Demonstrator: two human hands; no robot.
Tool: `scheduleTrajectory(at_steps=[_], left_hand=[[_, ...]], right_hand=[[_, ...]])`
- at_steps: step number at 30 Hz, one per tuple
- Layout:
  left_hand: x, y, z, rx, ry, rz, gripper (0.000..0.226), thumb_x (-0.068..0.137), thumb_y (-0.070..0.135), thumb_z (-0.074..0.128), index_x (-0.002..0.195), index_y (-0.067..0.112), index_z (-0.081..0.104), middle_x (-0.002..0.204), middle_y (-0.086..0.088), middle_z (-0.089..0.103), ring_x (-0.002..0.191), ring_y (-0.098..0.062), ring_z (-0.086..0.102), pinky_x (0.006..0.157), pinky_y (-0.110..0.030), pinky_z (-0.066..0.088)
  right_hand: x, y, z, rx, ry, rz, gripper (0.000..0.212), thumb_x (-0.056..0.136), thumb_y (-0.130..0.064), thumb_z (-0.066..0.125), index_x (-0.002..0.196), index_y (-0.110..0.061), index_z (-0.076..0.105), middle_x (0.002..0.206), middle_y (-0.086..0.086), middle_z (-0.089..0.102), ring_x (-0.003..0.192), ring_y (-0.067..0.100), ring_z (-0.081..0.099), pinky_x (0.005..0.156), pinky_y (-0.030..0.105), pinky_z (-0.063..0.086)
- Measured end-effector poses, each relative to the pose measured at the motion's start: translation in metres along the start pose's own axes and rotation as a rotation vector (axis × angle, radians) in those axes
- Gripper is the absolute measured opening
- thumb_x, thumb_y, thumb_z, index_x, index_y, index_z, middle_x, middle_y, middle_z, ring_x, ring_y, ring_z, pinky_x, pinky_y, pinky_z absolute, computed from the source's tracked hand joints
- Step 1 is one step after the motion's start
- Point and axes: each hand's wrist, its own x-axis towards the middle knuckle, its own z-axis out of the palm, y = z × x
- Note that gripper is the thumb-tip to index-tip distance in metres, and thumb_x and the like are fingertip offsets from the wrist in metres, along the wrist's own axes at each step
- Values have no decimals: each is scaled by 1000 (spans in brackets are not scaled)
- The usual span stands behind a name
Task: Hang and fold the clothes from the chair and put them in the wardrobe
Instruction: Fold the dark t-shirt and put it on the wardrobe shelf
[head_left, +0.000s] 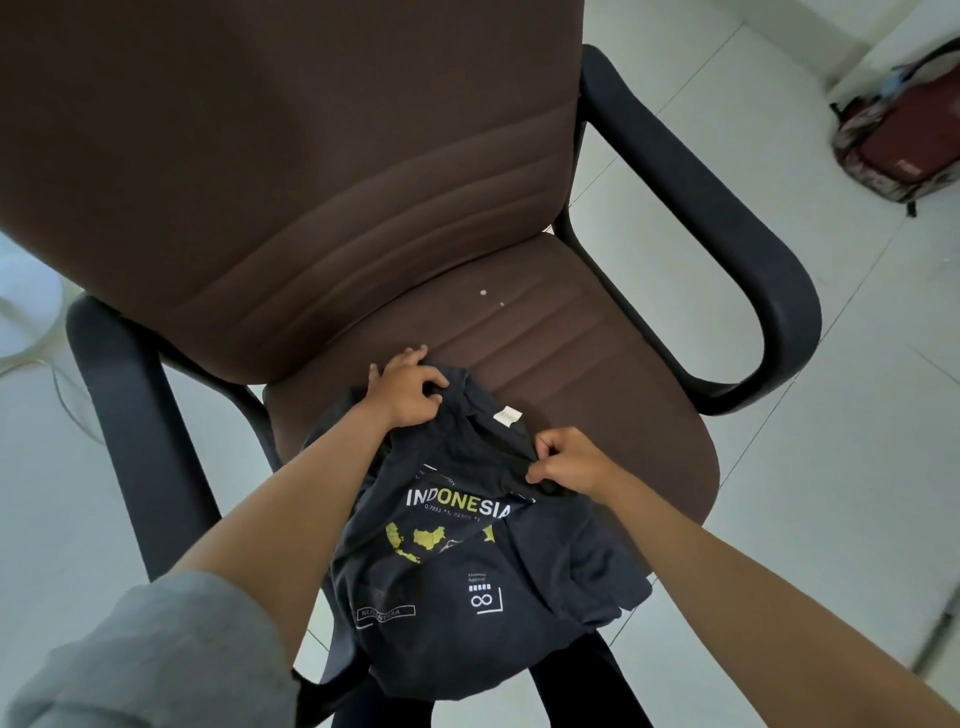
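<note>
A dark T-shirt (467, 551) lies crumpled on the front of the seat (597, 364) of a brown chair (311, 182), its hem spilling over the seat's front edge. The printed side faces up, with white lettering, yellow map shapes and a small logo block showing. A white neck label (506, 417) is seen at the collar, which points toward the backrest.

The collar end is held at two places. The left hand (408, 387) is closed on the cloth at the far left of the neck, fingers curled over a bunched fold. The right hand (569, 462) is pinched shut on a dark edge just right of the label; whether that edge is the shoulder seam or a sleeve cannot be told. Both forearms reach in from below; a grey sleeve (145, 649) covers the left upper arm.

The step in hand is judged to be the picking up of the shirt by its shoulders, before folding or hanging. No other garment is seen on the seat. The next move seems to call for both grips being kept firm, the shirt being lifted clear of the seat and let hang straight, so the creases drop out.

Black armrests (727, 249) flank the seat. A red bag (904, 150) lies on the pale tiled floor (779, 519), well apart. No wardrobe is in view.
</note>
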Motion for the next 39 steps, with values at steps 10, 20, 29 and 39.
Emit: scheduleTrajectory(at_steps=[10,20,29,39], left_hand=[[0,1,-11,-62,-13,-20,35,76,-7,55,97,15,72,124,-12,59,113,-27,56,93,-32,48],[-85,20,-74,-316,167,33,22,73,2,73,78,24,72,75,2,68,73,-15,61,71,-24,45],[-171,37,-156,-264,332,91,29,78,-11,61,89,12,74,77,14,63,66,2,57,61,-5,40],[-271,86,-176,-295,482,-48,55,73,-18,38,76,22,76,79,-1,70,76,-16,58,63,-11,43]], right_hand=[[-11,-2,-7,-39,20,-37,44,70,3,66,50,-18,33,48,-4,34,48,9,33,47,21,31],[-61,-50,-22,111,18,-70,44,72,9,55,52,-20,29,49,-8,27,49,9,23,44,22,19],[-110,-103,-53,-232,109,-343,29,61,-28,84,53,-23,57,56,-14,57,63,9,53,78,37,43],[-171,-132,-101,-551,-142,-618,34,70,-3,79,97,-23,71,109,-8,61,102,10,56,94,23,42]])
